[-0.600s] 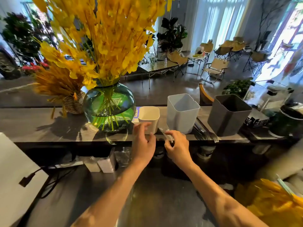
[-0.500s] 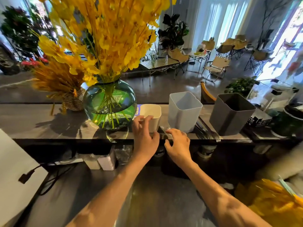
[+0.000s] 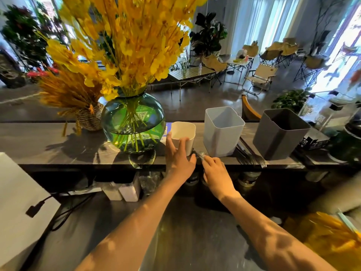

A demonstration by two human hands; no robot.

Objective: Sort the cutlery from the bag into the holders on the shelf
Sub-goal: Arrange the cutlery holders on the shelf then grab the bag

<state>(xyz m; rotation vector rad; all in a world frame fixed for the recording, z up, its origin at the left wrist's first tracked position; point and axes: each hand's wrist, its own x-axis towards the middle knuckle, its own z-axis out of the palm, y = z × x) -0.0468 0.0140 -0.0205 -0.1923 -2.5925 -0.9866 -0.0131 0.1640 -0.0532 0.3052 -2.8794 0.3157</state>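
The left hand (image 3: 179,159) now reaches further onto the small white holder (image 3: 182,133), fingers spread; the right hand (image 3: 216,173) pinches a cutlery piece (image 3: 201,154). Steady the holder, then drop it in upright.

Probably café: counter shelf (image 3: 58,145), folding chairs (image 3: 260,76), tables (image 3: 190,73), plants (image 3: 209,36).

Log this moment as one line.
left hand touches small white plastic holder | right hand pinches clear plastic cutlery piece on grey shelf | metal forks lie beside dark grey holder
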